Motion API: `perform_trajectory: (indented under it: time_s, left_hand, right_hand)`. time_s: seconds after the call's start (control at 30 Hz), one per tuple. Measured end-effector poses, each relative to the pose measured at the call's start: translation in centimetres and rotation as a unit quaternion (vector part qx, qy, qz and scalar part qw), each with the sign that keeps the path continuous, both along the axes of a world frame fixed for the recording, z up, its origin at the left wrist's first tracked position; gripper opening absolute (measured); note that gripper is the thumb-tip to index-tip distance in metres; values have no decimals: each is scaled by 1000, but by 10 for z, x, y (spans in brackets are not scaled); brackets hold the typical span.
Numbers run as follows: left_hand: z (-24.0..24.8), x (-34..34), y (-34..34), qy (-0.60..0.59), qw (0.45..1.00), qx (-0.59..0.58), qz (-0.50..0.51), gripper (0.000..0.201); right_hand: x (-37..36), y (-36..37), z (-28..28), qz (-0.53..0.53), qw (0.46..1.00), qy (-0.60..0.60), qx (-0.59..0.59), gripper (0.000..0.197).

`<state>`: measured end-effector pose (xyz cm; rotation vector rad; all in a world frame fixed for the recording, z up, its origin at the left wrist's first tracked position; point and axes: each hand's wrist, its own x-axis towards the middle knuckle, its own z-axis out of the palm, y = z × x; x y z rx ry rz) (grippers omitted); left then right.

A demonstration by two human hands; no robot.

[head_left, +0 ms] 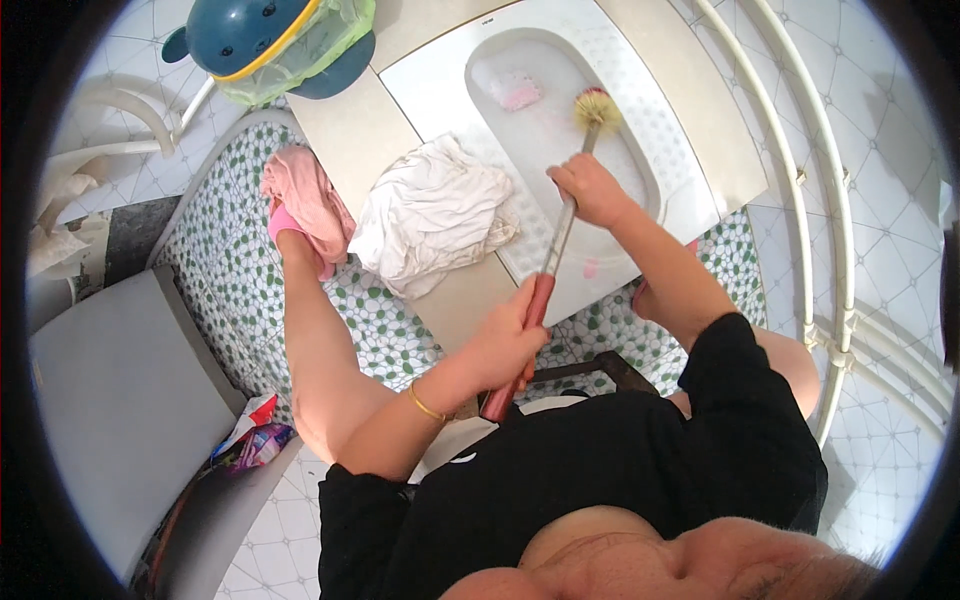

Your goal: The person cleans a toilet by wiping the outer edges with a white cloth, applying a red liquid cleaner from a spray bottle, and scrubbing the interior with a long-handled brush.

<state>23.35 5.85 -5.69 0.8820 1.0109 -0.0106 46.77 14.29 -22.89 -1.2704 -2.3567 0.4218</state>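
Both of my hands are wrapped round one long-handled toilet brush (597, 110). My left hand (512, 338) grips its red handle close to my body. Farther up, my right hand (592, 190) is closed on the metal shaft. The round, yellowish bristle head is over the bowl of a white squat toilet (692, 165), near its right inner side. Pinkish-white foam or a small pink piece (518, 95) lies in the bowl to the left of the bristles. Beside the toilet, to its left, a crumpled white cloth (430, 215) rests on the beige ledge.
A dark blue bin (235, 40) with a green liner stands at the far left. A pink cloth (305, 200) hangs over my left foot and lower leg. White pipes (810, 190) run along the right wall. A grey panel-like box (125, 400) stands at the near left.
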Motion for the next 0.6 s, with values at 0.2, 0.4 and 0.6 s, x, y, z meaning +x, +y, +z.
perform_trajectory:
  time_s: [0.2,0.4,0.6]
  left_hand:
    - [-35,8,29,-11,998,-2,70,70]
    - [-57,12,59,-63,984,35,165,65]
    - [-81,12,42,-43,978,8,204,67]
  right_hand:
    - [5,57,-18,1,997,-59,47,22]
    - [-20,101,-24,-46,993,-87,65,25]
    - [-99,45,22,-404,557,570,-450,54]
